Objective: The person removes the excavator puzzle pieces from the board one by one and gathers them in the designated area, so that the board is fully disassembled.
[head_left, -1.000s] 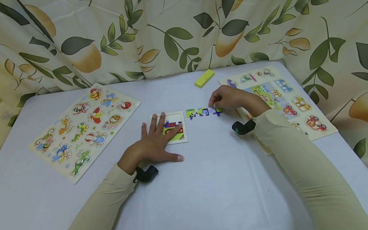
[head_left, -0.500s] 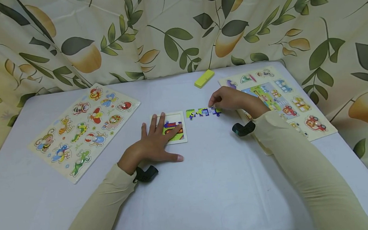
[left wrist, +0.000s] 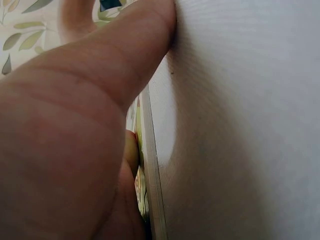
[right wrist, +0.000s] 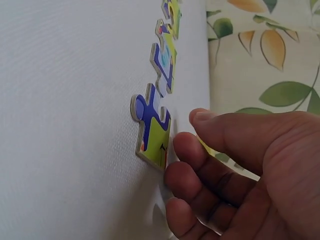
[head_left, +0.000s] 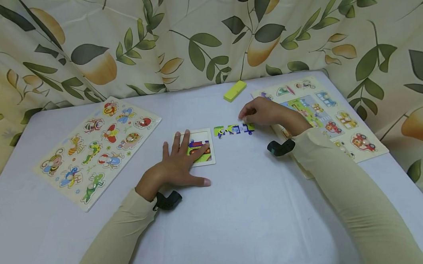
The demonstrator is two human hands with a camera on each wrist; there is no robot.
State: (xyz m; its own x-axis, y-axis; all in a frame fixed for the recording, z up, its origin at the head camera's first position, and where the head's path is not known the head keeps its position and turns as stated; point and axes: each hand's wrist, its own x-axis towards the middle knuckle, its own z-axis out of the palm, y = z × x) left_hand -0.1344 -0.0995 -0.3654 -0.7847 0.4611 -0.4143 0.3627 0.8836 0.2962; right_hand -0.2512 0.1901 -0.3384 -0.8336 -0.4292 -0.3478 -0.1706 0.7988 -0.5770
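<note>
My left hand point(head_left: 177, 159) lies with spread fingers over a small white-framed puzzle tray point(head_left: 212, 148), which bears a partly covered picture of a red and purple vehicle. In the left wrist view the thumb point(left wrist: 100, 65) reaches past the tray's edge to the tablecloth. Beyond the tray, several loose jigsaw pieces lie in a row. At the row's right end is a green and blue jigsaw piece point(right wrist: 156, 132), flat on the cloth. Beside it hovers my right hand point(head_left: 262, 111), fingers loosely curled and thumb apart from them. Nothing shows between them; whether a fingertip touches the piece is unclear.
An insect puzzle board point(head_left: 101, 147) lies at the left. Under the right forearm is a vehicle puzzle board point(head_left: 370, 155), partly hidden. A yellow block point(head_left: 235, 91) sits near the back edge, before a leaf-patterned curtain point(head_left: 198, 13).
The right fingertips have shifted very slightly back and left from the end piece, uncovering a bit more of it. My left hand has stayed on the tray.
</note>
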